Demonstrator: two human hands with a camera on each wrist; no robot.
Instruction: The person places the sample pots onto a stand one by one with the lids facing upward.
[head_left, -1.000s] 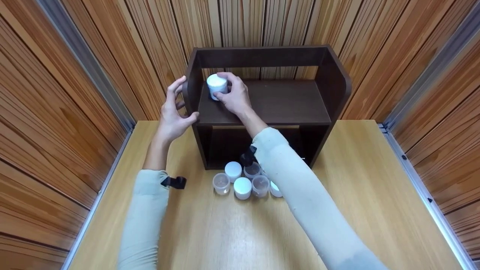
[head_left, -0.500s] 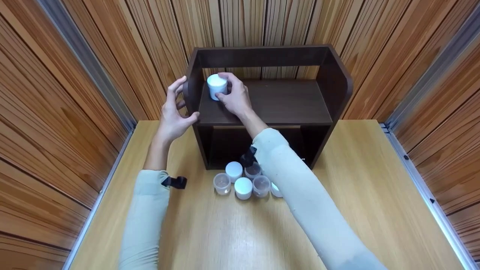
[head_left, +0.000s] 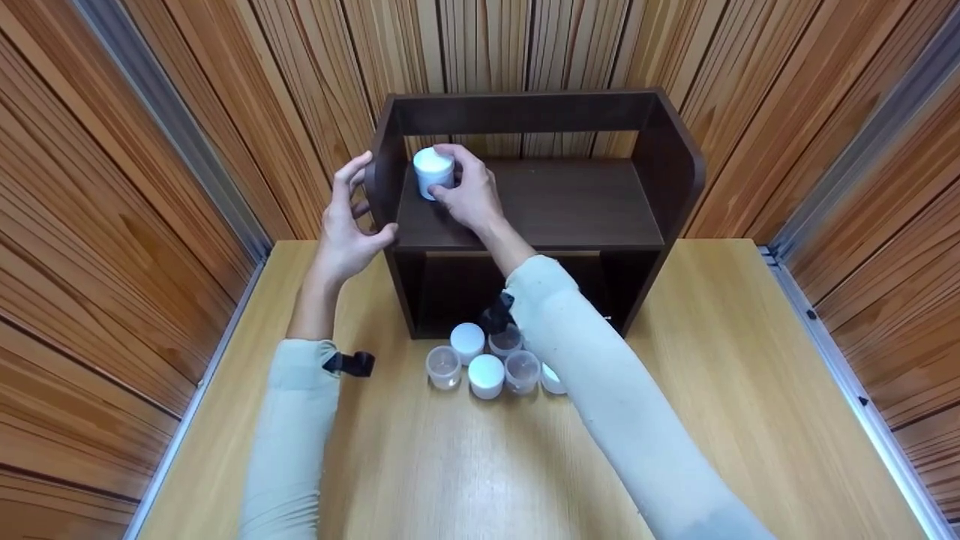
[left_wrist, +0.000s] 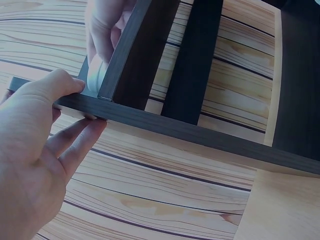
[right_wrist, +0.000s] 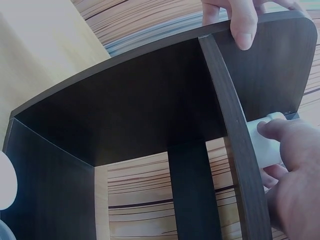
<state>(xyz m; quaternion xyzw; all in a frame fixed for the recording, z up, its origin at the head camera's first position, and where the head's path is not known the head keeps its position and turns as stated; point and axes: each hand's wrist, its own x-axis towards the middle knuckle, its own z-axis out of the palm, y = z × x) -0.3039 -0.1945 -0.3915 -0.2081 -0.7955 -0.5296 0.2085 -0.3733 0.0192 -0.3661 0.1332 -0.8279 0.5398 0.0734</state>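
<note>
The right hand [head_left: 472,193] curls round a white cylindrical jar [head_left: 431,171] at ten o'clock on the dark-brown wooden shelf [head_left: 577,206] — left hand [head_left: 345,229] pinching its side panel [head_left: 384,184] — one up, seemingly, with white-topped jars [head_left: 486,376] and clear plastic cups [head_left: 522,373] left at six o'clock.

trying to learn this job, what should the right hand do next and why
Probably let go: I'd have the right hand gently release the white jar, since it looks upright, seems to rest on the upper shelf near the side panel, and the left hand grips that panel. Whether its base sits fully flat is hard to tell.
</note>
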